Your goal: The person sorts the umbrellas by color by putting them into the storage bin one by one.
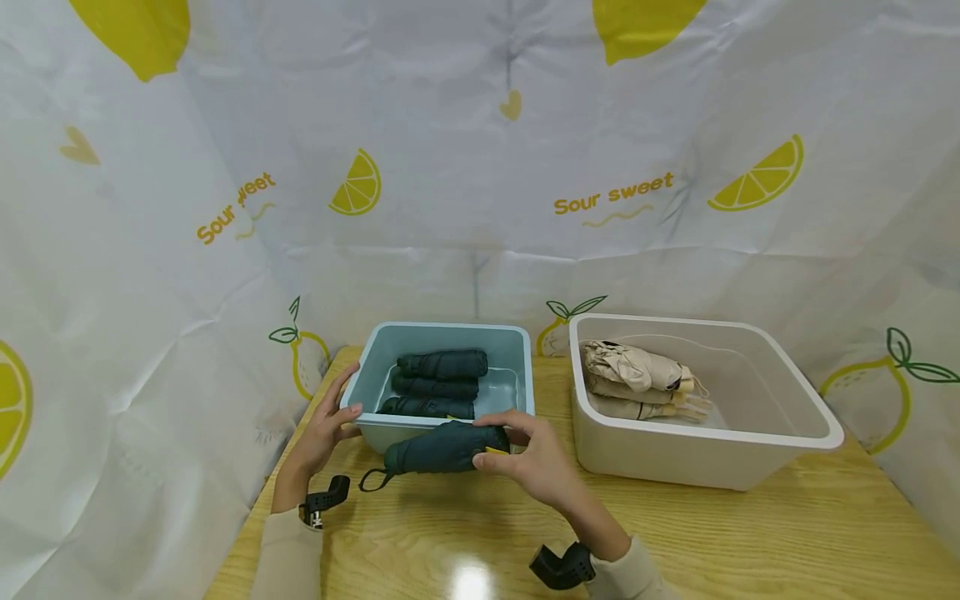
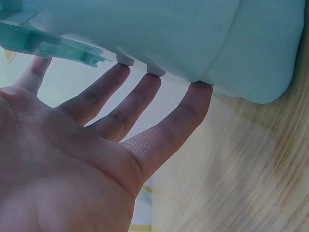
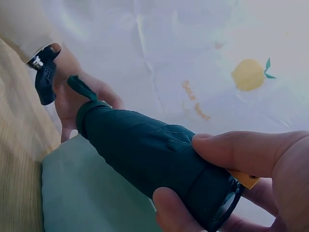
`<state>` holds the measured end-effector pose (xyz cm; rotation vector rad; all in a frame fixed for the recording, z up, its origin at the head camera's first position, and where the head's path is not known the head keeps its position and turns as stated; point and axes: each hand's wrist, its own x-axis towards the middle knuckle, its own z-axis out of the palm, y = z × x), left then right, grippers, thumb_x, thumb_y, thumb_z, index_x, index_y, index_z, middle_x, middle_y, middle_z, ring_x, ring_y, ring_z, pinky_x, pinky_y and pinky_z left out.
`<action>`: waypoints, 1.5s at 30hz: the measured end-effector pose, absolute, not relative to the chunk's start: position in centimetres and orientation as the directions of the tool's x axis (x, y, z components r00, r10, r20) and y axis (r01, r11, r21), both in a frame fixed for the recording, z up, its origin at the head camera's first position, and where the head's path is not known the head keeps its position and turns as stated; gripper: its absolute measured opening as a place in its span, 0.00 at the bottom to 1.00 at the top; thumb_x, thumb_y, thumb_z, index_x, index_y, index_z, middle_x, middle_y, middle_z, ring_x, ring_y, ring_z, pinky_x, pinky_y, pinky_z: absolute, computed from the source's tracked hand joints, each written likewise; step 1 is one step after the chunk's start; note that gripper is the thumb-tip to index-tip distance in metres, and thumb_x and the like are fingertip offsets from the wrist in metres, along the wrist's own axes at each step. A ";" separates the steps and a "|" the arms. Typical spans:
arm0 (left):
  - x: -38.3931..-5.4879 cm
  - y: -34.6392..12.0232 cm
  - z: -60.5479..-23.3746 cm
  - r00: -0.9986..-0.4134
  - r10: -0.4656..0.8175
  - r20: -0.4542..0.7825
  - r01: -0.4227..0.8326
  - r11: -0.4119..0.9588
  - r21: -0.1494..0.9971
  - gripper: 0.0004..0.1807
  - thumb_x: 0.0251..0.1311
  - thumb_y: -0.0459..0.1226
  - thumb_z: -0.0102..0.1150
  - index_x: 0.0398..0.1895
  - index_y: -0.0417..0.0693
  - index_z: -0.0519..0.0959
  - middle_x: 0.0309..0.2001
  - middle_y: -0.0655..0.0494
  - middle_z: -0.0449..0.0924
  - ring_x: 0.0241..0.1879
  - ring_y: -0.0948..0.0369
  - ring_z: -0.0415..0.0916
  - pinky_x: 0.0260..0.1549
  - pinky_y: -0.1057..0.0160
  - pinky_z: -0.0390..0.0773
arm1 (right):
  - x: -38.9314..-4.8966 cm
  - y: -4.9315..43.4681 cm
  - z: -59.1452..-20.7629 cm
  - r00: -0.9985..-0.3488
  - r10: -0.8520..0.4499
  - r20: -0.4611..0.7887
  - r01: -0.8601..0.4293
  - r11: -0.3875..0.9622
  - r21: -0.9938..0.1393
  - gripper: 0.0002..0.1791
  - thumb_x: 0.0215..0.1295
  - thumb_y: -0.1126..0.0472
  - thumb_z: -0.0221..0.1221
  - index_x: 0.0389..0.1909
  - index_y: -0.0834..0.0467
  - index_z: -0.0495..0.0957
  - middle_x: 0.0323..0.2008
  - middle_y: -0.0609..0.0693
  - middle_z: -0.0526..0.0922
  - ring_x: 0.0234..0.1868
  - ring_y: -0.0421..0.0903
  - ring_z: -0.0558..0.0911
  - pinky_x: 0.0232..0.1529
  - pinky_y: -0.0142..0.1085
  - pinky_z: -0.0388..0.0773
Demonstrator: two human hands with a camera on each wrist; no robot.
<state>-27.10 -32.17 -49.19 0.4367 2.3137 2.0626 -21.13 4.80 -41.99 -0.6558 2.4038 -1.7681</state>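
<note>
My right hand (image 1: 536, 462) grips a folded dark green umbrella (image 1: 442, 448) by one end, in front of the light blue bin (image 1: 438, 329). A wrist loop hangs from the umbrella's left end, and a yellow tag (image 3: 244, 178) shows by my fingers in the right wrist view. Inside the bin lie several more dark folded umbrellas (image 1: 442, 364), side by side. My left hand (image 1: 326, 429) touches the bin's left side, its fingertips against the outer wall (image 2: 193, 38) and the fingers fairly straight in the left wrist view.
To the right stands a larger off-white bin (image 1: 675, 458) with several beige folded umbrellas (image 1: 637, 367) at its left end. Both bins are on a wooden table (image 1: 420, 542). A white lemon-print sheet (image 1: 450, 167) hangs behind and at the sides.
</note>
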 end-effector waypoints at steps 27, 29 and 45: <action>-27.0 -32.3 -49.2 -0.964 0.211 0.164 0.187 0.096 0.978 0.39 0.74 0.39 0.46 0.84 0.64 0.44 0.78 0.33 0.47 0.66 0.33 0.61 0.53 0.34 0.77 | -22.3 7.2 -41.1 -0.922 -0.364 0.129 -0.097 -0.106 -0.990 0.31 0.61 0.69 0.69 0.65 0.69 0.74 0.57 0.61 0.78 0.31 0.44 0.88 0.39 0.43 0.87; -27.1 -32.2 -49.1 -0.964 0.211 0.163 0.186 0.094 0.978 0.39 0.74 0.39 0.46 0.84 0.63 0.44 0.79 0.34 0.47 0.67 0.34 0.60 0.53 0.34 0.77 | -22.4 7.3 -41.1 -0.928 -0.351 0.125 -0.091 -0.112 -0.990 0.30 0.61 0.69 0.69 0.65 0.68 0.74 0.61 0.63 0.75 0.31 0.44 0.88 0.40 0.43 0.87; -26.9 -32.1 -49.0 -0.962 0.217 0.167 0.190 0.088 0.978 0.39 0.74 0.37 0.45 0.84 0.62 0.44 0.83 0.41 0.37 0.74 0.30 0.51 0.57 0.26 0.71 | -23.1 7.4 -40.8 -0.958 -0.268 0.098 -0.055 -0.165 -0.985 0.31 0.63 0.70 0.68 0.67 0.67 0.73 0.71 0.64 0.67 0.44 0.45 0.87 0.48 0.51 0.86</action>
